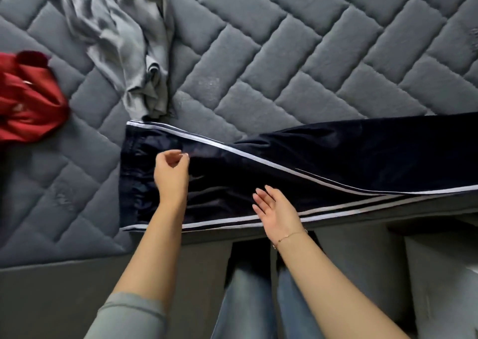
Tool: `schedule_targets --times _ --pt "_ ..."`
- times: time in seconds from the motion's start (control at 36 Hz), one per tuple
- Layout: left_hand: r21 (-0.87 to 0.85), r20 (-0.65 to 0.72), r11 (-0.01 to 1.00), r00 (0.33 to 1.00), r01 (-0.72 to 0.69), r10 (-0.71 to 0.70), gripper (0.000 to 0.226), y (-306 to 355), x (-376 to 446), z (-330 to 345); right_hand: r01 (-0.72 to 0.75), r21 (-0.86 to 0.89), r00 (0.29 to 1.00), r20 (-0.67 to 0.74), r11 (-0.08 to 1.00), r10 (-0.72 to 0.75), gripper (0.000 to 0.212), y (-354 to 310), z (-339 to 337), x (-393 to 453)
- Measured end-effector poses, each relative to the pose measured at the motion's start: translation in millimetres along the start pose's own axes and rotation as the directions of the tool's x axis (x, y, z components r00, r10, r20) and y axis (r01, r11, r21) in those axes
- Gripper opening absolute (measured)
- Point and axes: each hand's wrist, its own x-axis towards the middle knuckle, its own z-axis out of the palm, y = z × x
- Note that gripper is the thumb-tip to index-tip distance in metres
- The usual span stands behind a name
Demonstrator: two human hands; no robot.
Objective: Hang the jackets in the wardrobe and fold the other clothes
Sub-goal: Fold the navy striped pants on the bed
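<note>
Dark navy track pants (297, 162) with white side stripes lie flat along the front edge of the grey quilted mattress (284, 54), waistband at the left, legs running off to the right. My left hand (172, 170) hovers over the waist area, fingers loosely curled and apart, holding nothing. My right hand (278, 210) is open, palm turned left, just above the pants' near striped edge. A crumpled grey garment (124, 41) lies beyond the waistband. At the left edge sits a bunched red garment (28, 100).
The mattress's front edge runs below the pants. Past it is dark grey bed base and floor, with my jeans-clad legs (258, 300) standing against the bed. Bare mattress stretches to the far right.
</note>
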Motion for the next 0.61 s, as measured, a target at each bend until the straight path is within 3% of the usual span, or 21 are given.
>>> schedule_targets --times 0.14,0.25,0.31,0.39,0.5,0.61 --pt "-0.368 -0.063 0.9 0.96 0.233 -0.274 0.032 19.3 52.9 -13.1 -0.063 -0.116 0.994 0.087 0.991 0.074 0.024 1.4 42.0 12.9" --pt "-0.4 -0.054 0.833 0.897 0.384 -0.439 0.068 33.7 83.0 -6.4 -0.167 -0.071 0.985 0.026 0.983 0.169 0.061 -9.5 64.5 28.3" --pt "-0.39 -0.028 0.786 0.846 0.481 -0.532 0.087 36.8 91.9 -1.0 -0.21 -0.034 0.978 -0.017 0.977 0.209 0.07 -13.3 74.0 34.9" --pt "-0.401 0.019 0.695 0.764 0.596 -0.644 0.096 38.7 99.2 4.7 -0.242 0.017 0.97 -0.013 0.97 0.242 0.075 -14.7 85.6 42.0" --pt "-0.319 -0.023 0.69 0.722 0.65 -0.691 0.088 35.8 105.9 12.9 -0.242 0.001 0.97 -0.019 0.97 0.242 0.069 -12.6 94.2 45.1" --pt "-0.151 -0.207 0.791 0.763 0.593 -0.612 0.074 20.8 113.8 23.1 -0.191 0.002 0.98 -0.057 0.982 0.191 0.029 -12.6 97.4 49.3"
